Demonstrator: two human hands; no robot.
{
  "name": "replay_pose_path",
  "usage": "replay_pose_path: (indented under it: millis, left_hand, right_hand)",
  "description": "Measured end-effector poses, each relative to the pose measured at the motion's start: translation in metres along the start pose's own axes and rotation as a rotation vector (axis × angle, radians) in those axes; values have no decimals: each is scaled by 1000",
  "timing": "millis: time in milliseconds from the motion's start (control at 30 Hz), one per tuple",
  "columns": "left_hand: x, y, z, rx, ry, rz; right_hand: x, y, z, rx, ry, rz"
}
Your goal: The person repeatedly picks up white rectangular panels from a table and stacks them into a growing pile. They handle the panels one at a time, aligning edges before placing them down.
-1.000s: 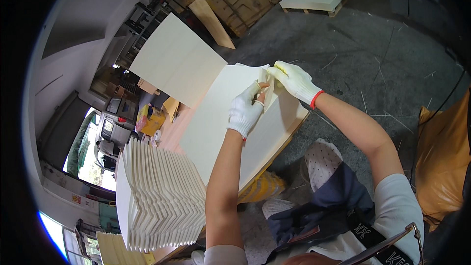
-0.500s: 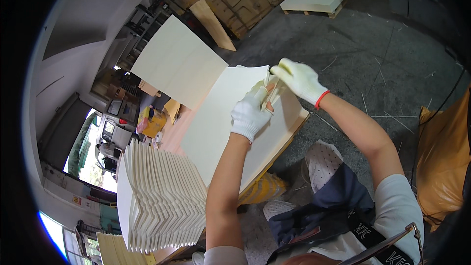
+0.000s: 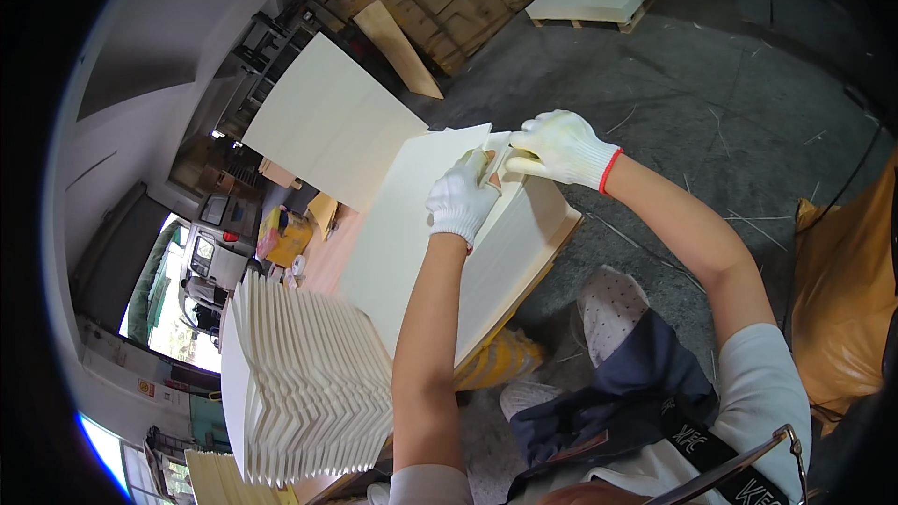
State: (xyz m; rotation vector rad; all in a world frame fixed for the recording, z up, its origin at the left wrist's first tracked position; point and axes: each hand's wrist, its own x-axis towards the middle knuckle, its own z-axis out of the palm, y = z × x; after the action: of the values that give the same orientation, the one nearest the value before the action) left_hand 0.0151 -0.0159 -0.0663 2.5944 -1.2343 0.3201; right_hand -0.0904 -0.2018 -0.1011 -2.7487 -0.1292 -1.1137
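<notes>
A pile of large cream-coloured sheets (image 3: 388, 234) lies on the table before me. My left hand (image 3: 458, 198), in a white knitted glove with some fingertips bare, is closed at the right edge of the upper sheets. Just right of it, my right hand (image 3: 561, 150), gloved in white with a red cuff, has thumb and fingers closing about the far right corner of the sheets. How many sheets lie between the fingers is hidden. Below both hands, the thick side of the pile (image 3: 528, 234) shows.
A fanned stack of wavy-edged sheets (image 3: 313, 374) stands at the near left. One big pale panel (image 3: 332, 122) rises beyond the pile. An orange sack (image 3: 842, 290) sits at right. Farther off are a pallet with pale sheets (image 3: 594, 0), cartons (image 3: 430, 0) and thin scraps on the floor.
My left hand has shifted slightly left along the sheets' edge. The right hand has come lower and left, its thumb and fingers now at the corner beside the left hand.
</notes>
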Motion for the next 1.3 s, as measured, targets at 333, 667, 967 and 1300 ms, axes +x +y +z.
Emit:
replay_pose_path:
  millis: [333,667,967,1300]
  left_hand:
    - [-23,16,-14,-534,-146,-149]
    - [-25,1,-2,-537,-18,-29]
    - [-24,7,-6,-385,-122,-84]
    - [-28,10,-6,-394,-23,-90]
  right_hand:
    - [2,-16,12,657,-19,563]
    - [2,-20,21,645,31,554]
    - [-2,-20,25,590,50,517]
    - [-2,-23,24,590,51,534]
